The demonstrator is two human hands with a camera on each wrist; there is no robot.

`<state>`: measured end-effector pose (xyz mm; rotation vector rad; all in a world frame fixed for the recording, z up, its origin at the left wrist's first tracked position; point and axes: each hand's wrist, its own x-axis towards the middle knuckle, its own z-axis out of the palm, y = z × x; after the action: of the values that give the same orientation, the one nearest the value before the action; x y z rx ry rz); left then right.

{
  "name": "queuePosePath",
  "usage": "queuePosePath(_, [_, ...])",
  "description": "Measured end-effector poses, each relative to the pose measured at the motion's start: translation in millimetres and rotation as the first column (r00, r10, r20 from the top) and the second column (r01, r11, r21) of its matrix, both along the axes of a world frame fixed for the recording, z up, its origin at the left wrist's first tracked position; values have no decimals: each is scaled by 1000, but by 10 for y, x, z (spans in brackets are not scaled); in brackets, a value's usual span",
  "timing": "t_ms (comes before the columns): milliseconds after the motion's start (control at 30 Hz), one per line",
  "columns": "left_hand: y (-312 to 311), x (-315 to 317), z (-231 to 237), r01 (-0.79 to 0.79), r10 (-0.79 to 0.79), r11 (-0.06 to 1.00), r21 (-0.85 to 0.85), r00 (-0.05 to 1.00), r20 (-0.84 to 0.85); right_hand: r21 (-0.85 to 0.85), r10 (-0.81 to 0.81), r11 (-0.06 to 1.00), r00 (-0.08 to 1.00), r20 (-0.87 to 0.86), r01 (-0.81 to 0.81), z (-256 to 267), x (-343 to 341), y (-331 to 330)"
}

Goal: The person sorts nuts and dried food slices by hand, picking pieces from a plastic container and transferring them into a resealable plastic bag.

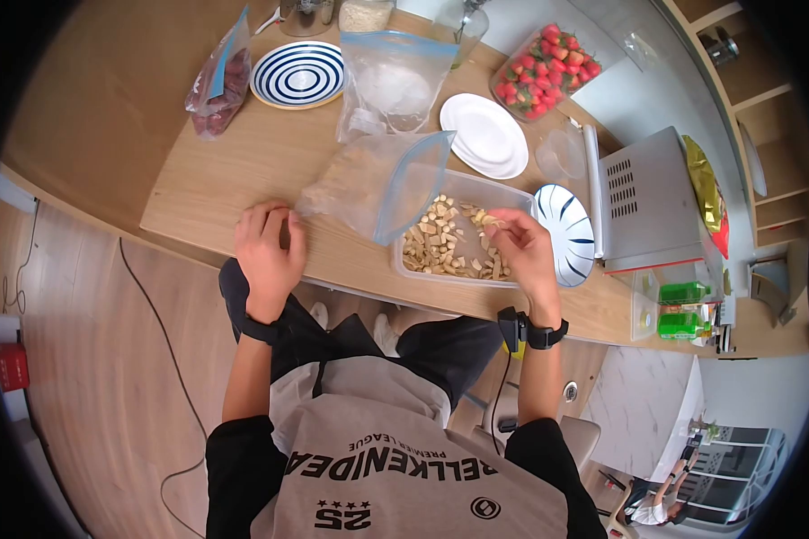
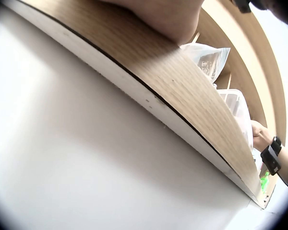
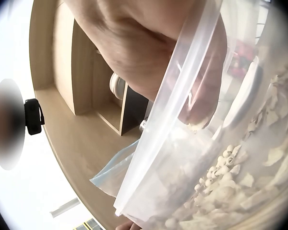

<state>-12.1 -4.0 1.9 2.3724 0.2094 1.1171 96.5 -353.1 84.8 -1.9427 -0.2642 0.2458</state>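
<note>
My right hand [image 1: 523, 250] is over the right side of a clear plastic box [image 1: 404, 271], thumb and fingers pinching a small pale dried piece [image 3: 198, 127]. Pale round seeds [image 3: 225, 160] and flat, beige dried slices [image 1: 463, 265] lie spread over the box's bottom. On the table near its front edge, my left hand [image 1: 270, 247] rests with fingers loosely bent and nothing in them. Just beside it lies a clear zip bag [image 1: 355, 184] with a blue seal, its mouth end overlapping the box's left rim in the head view.
Behind stand a zip bag of white powder [image 1: 391, 90], a blue-ringed plate [image 1: 298, 76], a white plate [image 1: 484, 135], a tub of strawberries [image 1: 544, 76] and a bag of dark red contents [image 1: 220, 94]. A blue-striped plate [image 1: 564, 235] and grey appliance [image 1: 652, 198] flank the right.
</note>
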Motion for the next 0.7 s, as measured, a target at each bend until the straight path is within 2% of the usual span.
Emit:
queuePosePath(400, [0, 23, -54, -15, 15, 1000, 2, 1000, 10, 81, -32, 996, 996, 83, 26, -17, -20, 1])
queuePosePath(633, [-10, 7, -24, -6, 6, 1000, 3, 1000, -7, 85, -44, 996, 992, 114, 34, -39, -24, -7])
queuePosePath(700, [-2, 24, -45, -20, 20, 1000, 14, 1000, 24, 42, -48, 998, 994, 98, 44, -37, -16, -14])
